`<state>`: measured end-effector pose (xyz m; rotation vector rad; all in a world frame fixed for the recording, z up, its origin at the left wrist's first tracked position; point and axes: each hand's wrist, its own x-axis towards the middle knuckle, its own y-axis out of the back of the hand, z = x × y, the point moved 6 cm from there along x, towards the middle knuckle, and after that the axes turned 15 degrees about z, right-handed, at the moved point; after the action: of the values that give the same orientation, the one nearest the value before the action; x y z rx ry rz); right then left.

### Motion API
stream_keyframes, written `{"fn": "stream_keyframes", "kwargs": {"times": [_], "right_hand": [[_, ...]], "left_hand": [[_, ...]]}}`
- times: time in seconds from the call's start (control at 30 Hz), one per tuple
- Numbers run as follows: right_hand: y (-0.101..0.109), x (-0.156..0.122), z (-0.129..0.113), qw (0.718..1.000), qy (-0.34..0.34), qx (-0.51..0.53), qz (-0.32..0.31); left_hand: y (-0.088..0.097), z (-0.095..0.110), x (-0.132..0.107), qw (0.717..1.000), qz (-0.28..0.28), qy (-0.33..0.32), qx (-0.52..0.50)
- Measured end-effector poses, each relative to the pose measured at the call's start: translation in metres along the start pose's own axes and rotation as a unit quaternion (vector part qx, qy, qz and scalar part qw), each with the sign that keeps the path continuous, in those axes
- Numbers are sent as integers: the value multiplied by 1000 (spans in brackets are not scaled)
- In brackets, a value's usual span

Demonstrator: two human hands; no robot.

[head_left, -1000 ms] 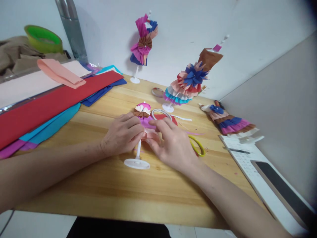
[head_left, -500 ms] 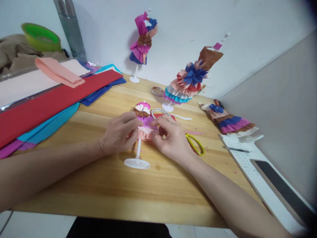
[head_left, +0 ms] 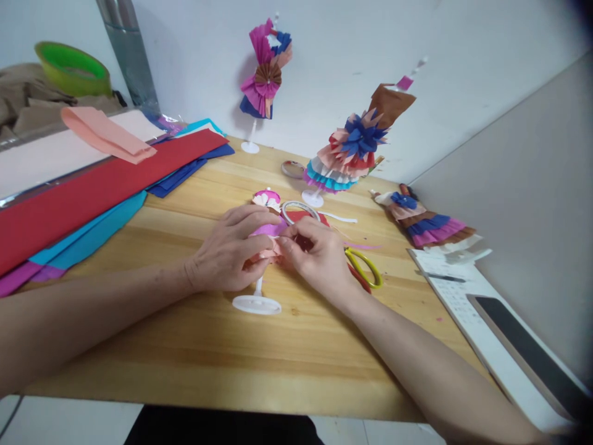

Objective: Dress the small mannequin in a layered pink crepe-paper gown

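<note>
A small dress form [head_left: 267, 198] dressed in layered paper stands upright in front of me on a white round base [head_left: 256, 305]. Its purple and peach paper skirt [head_left: 270, 228] shows between my hands. My left hand [head_left: 234, 247] is closed around the skirt's left side, thumb low and fingers across the front. From the right, my right hand [head_left: 315, 250] pinches the skirt's edge between thumb and fingertips. The fingers hide much of the skirt and most of the stem.
A tape roll [head_left: 300, 213] and yellow-handled scissors [head_left: 365, 267] lie just beyond my right hand. Two dressed forms [head_left: 266, 74] [head_left: 359, 139] stand at the wall. Folded crepe paper [head_left: 111, 179] covers the left side; a paper dress [head_left: 426, 219] and phone [head_left: 519, 352] are at right.
My left hand has moved right across the front of the skirt, covering more of it. My right hand has shifted slightly left, so the fingertips of both hands are closer together.
</note>
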<state>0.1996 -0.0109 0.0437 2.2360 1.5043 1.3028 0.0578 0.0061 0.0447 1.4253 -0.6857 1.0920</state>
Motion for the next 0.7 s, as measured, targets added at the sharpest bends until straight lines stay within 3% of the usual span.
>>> {"fn": "stream_keyframes", "kwargs": {"times": [0.13,0.23,0.5,0.7], "right_hand": [[-5,0,11,991,-109,72,-12],[-8,-2,13,987,-131,90,-10],[-7,-2,11,995,-64,78,18],[-4,0,7,998,11,33,43]], "left_hand": [[-3,-3,-4,1000,-14,-1,5],[-5,-6,-7,1000,-3,-3,12],[-4,-9,-10,999,28,-38,25],[-6,-8,-10,999,19,-49,9]]}}
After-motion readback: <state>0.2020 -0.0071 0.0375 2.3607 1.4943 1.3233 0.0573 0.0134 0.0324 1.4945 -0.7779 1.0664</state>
